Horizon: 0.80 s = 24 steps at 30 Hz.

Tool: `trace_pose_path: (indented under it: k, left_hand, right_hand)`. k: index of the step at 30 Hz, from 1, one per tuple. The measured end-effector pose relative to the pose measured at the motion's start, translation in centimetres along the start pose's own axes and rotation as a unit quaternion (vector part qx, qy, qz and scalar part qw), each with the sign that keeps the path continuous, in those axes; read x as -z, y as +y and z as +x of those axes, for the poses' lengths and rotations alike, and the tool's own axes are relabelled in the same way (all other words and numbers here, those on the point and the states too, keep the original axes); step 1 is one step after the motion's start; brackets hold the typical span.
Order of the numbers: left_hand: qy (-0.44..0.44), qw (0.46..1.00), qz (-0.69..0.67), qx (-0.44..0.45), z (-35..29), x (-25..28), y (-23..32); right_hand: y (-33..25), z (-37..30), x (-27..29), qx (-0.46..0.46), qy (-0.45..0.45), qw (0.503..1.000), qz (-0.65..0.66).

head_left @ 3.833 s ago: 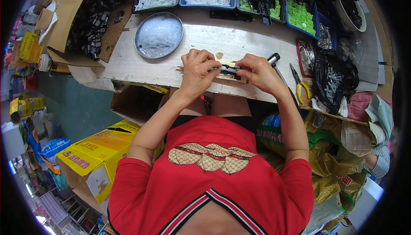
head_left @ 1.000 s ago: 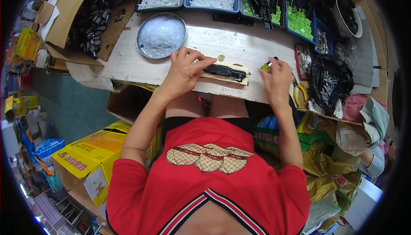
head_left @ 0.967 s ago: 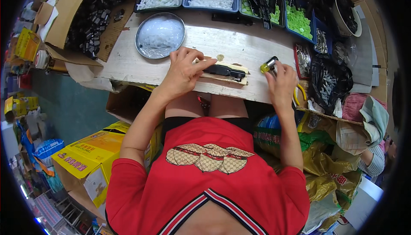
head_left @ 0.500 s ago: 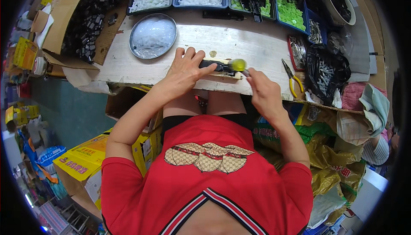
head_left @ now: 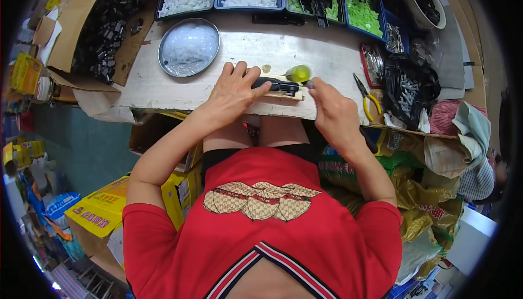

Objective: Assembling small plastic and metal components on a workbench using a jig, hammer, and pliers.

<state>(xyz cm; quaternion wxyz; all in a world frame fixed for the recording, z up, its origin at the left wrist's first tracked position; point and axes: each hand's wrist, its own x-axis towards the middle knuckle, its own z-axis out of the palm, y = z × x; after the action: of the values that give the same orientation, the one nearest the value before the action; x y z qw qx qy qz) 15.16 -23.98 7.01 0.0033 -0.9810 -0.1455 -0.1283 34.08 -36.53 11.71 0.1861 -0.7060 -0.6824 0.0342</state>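
Near the front edge of the worktable (head_left: 180,93), a long black part (head_left: 282,86) lies on a pale block (head_left: 297,96). My left hand (head_left: 233,85) presses down on the part's left end, with the thumb along it and the fingers bent over. In my right hand (head_left: 333,104) is a mallet (head_left: 298,74) with a translucent yellow-green head, slightly blurred. Its head hovers over the far side of the black part's right end. Below my right wrist shows a dark end, apparently of the handle.
A round metal dish (head_left: 189,47) of clear pieces sits at left, beside a carton (head_left: 65,37) of black parts. Blue trays (head_left: 249,6) of white and green pieces line the back. Yellow-handled pliers (head_left: 371,105) and a black bag (head_left: 400,89) lie at right.
The mallet head has shifted slightly up and left, off the black part's right end, and the handle's dark end has come into view. My left hand keeps its hold on the part.
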Motion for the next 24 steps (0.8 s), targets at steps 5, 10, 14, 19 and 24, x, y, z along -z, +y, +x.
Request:
trace_pose_path:
  k: [5,10,14,19,24]
  left_hand:
    - [-0.021,0.985,-0.17,0.028,-0.3,-0.2,-0.7]
    - [0.021,0.964,-0.237,0.119,0.2,-0.4,-0.9]
    - [0.074,0.941,-0.293,0.153,-0.4,-1.2,-0.4]
    - [0.181,0.926,-0.275,0.185,-1.5,-2.0,1.0]
    - [0.285,0.937,-0.119,0.163,-2.4,-3.9,3.7]
  right_hand:
    - [0.2,-0.8,-1.6,-0.035,-0.106,0.991,-0.077]
    - [-0.3,0.8,-1.1,-0.005,-0.008,0.999,0.036]
    - [-1.9,1.2,-2.4,0.028,-0.075,0.996,0.031]
    - [-1.8,3.1,-1.8,-0.003,-0.012,0.995,0.097]
    - [-0.7,5.7,-2.3,-0.039,-0.178,0.983,0.032]
